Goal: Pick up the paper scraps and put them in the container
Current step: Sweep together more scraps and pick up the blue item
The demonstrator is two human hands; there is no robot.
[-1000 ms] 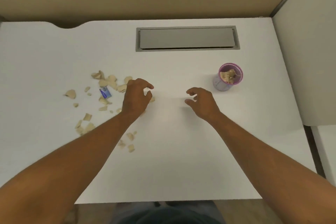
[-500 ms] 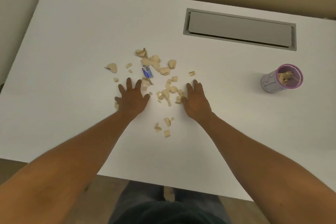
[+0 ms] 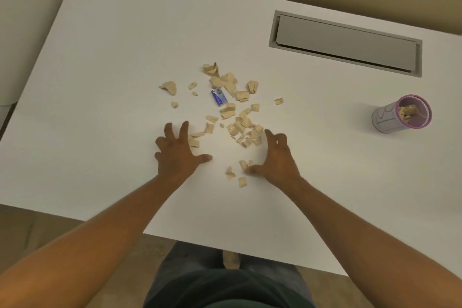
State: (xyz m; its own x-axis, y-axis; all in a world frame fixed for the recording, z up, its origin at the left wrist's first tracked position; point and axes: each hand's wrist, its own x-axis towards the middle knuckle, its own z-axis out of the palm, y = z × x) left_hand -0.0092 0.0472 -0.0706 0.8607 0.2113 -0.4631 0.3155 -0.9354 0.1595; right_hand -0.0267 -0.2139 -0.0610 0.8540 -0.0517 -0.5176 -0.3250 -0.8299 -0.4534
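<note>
Raking is the step I judge to be in hand: both my palms are down on the white table (image 3: 105, 62), one on either side of the paper scraps (image 3: 240, 130), ready to herd them into one heap. My left hand (image 3: 178, 151) lies with fingers spread and nearly straight, holding nothing, its fingertips touching the scraps at the pile's left fringe. My right hand (image 3: 278, 157) is loose too, fingers slightly bent and gripping nothing, with its thumb just beside three small pieces lying nearer the table's front edge.

Most scraps sit around the middle of the table, thickest between my two hands and thinning out toward the back edge, where a few bigger curled bits lie. A small blue wrapper (image 3: 219, 97) rests among them. Some strays lie off toward the left edge. The container (image 3: 402, 114), a purple-rimmed cup already holding some scraps, stands well apart near the right edge, in front of the grey cable hatch (image 3: 346, 44).

To do this well I should keep my fingers flat and low so thin pieces cannot slip beneath them, and draw both hands together slowly. I would sweep the strays in first, then pinch the heap from both sides. Light paper may flutter, so I should carry small loads. One scrap seems to lie below the front edge, on my lap or the floor.
</note>
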